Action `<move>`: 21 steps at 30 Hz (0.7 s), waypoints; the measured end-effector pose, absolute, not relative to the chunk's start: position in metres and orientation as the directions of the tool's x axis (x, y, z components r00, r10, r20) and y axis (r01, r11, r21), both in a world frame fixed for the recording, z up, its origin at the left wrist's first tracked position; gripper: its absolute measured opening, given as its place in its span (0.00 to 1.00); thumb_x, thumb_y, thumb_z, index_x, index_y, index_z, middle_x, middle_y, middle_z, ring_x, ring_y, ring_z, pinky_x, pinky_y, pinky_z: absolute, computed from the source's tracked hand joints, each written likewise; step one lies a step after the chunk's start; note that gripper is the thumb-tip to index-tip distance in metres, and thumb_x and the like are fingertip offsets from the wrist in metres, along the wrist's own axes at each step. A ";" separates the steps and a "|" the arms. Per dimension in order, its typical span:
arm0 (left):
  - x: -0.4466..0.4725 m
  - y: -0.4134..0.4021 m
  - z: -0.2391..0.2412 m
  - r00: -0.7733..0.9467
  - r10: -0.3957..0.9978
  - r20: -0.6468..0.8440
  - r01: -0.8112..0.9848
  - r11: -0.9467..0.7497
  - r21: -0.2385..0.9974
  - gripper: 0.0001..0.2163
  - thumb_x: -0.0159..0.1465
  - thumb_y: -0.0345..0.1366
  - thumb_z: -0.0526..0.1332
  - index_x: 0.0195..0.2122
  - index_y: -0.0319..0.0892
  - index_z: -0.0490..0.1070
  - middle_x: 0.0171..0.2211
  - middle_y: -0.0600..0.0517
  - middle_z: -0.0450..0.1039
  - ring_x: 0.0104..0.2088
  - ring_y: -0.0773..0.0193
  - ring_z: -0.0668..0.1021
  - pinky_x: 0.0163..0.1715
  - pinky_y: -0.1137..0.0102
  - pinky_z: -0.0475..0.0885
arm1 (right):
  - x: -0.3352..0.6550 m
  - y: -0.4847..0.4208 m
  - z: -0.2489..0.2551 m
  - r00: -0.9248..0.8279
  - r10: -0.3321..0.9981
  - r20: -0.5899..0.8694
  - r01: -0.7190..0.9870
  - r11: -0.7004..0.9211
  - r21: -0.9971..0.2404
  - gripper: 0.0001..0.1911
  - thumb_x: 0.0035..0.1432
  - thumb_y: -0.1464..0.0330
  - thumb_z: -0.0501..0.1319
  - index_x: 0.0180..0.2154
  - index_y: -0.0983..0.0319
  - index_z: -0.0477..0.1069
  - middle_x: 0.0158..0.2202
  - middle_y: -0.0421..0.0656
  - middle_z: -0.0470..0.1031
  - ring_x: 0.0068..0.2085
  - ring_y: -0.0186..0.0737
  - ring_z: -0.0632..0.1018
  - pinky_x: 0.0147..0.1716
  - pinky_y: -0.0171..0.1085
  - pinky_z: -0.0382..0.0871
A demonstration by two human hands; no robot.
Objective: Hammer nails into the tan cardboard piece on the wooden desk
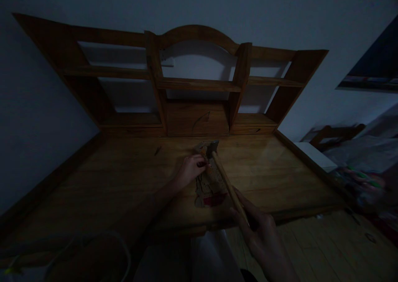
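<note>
My right hand point(263, 232) is wrapped round the lower wooden handle of a hammer point(228, 184). Its dark metal head is at the far end, over the upper part of a worn, brownish piece that looks like cardboard point(214, 186), with a dark red patch near its lower edge. This piece lies flat on the wooden desk point(130, 178). Just left of the hammer handle, my left hand point(194, 168) has thumb and forefinger pinched together above the piece. Whatever is between those fingertips is too small and dark to make out.
A wooden shelf unit point(199, 85) rises along the desk's back edge against the wall. A small dark object point(158, 150) lies on the desk, left of the hands. Beyond the right edge are a white surface point(315, 155), a wooden chair back point(337, 135) and piled plastic-wrapped items.
</note>
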State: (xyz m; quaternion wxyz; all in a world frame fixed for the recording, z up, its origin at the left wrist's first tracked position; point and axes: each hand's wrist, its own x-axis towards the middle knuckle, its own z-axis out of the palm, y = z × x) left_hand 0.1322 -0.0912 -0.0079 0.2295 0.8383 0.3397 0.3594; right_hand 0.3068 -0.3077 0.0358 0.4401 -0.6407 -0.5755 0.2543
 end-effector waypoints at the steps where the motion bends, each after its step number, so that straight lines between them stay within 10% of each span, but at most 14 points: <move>1: 0.132 -0.092 -0.008 0.501 0.744 0.442 0.413 -0.654 0.634 0.08 0.60 0.39 0.62 0.31 0.41 0.77 0.31 0.51 0.76 0.32 0.65 0.77 0.32 0.73 0.69 | 0.306 -0.309 0.032 0.198 0.968 0.155 0.514 0.033 -0.857 0.24 0.61 0.61 0.58 0.59 0.56 0.65 0.49 0.45 0.77 0.48 0.49 0.78 0.45 0.43 0.75; 21: 0.135 -0.093 -0.005 0.469 0.782 0.410 0.486 -0.616 0.619 0.07 0.58 0.38 0.64 0.27 0.40 0.76 0.26 0.54 0.72 0.27 0.69 0.73 0.27 0.75 0.65 | 0.301 -0.312 0.026 0.177 0.976 0.123 0.521 0.013 -0.854 0.24 0.63 0.62 0.55 0.60 0.56 0.62 0.54 0.43 0.73 0.54 0.47 0.73 0.54 0.44 0.67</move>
